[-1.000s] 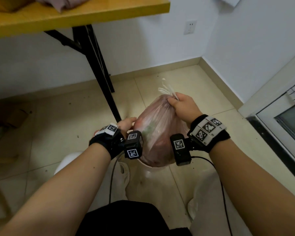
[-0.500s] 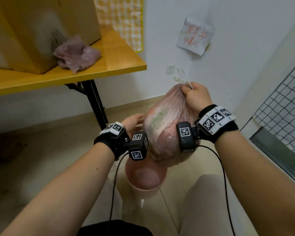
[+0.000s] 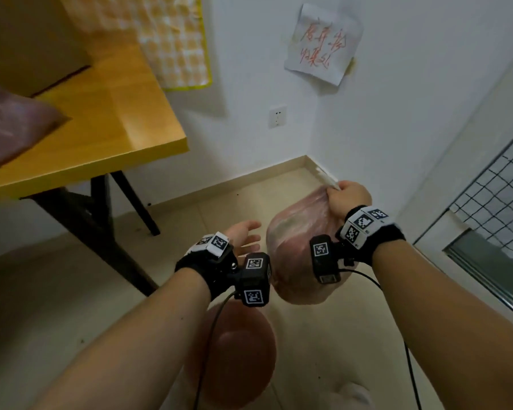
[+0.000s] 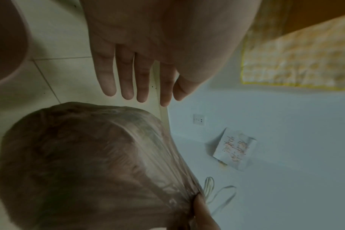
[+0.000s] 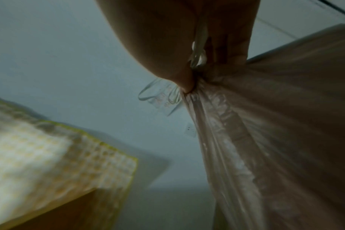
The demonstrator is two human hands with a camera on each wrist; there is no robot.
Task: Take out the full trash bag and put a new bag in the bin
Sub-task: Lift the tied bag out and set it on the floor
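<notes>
A full, translucent pinkish trash bag (image 3: 293, 238) hangs in the air from my right hand (image 3: 345, 196), which grips its gathered neck (image 5: 193, 91); white tie loops stick out above the fist. The bag (image 4: 85, 163) is clear of the pink bin (image 3: 237, 353), which stands on the floor below with no bag in it. My left hand (image 3: 245, 239) is just left of the bag, fingers (image 4: 126, 80) straight and spread, holding nothing and not touching it.
A yellow-topped table (image 3: 107, 128) with black legs (image 3: 95, 232) stands at left, with a cardboard box and a pinkish cloth (image 3: 9, 128) on it. A white wall with an outlet (image 3: 277, 116) and a paper note (image 3: 323, 44) is ahead; a mesh door (image 3: 492, 202) is at right.
My right hand has carried the bag up out of the bin and then to the right. The left hand has come off the bag and opened. My head has tilted up.
</notes>
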